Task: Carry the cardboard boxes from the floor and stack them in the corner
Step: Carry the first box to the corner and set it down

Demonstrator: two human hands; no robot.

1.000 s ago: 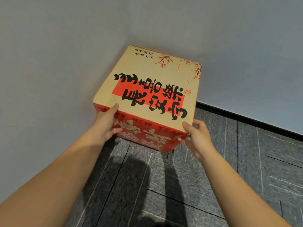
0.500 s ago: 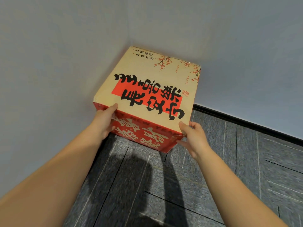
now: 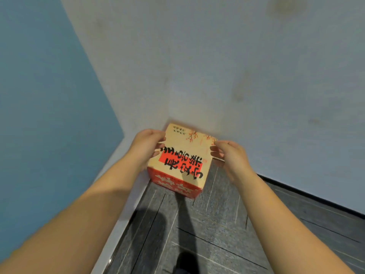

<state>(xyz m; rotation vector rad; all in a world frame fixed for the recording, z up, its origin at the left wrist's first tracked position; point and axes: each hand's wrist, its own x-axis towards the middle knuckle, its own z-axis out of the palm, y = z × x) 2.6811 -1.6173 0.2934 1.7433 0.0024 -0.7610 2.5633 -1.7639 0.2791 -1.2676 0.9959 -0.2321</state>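
Observation:
One cardboard box (image 3: 183,155), tan on top with a red label and black characters and red on its front side, sits tight in the corner where the two walls meet. My left hand (image 3: 147,148) grips its upper left edge, fingers curled over the top. My right hand (image 3: 230,155) is at the upper right edge with curled fingertips against the box. The box's underside is hidden, so I cannot tell what it rests on.
Grey walls (image 3: 237,76) close the corner behind and to the right, with a black baseboard (image 3: 316,202). A blue wall panel (image 3: 39,95) stands at left above a pale strip. Grey carpet tiles (image 3: 207,234) cover the floor in front of the box.
The box has gone deeper into the corner and looks smaller and farther. Both hands slid from its near bottom corners to its far upper sides. The view now looks higher.

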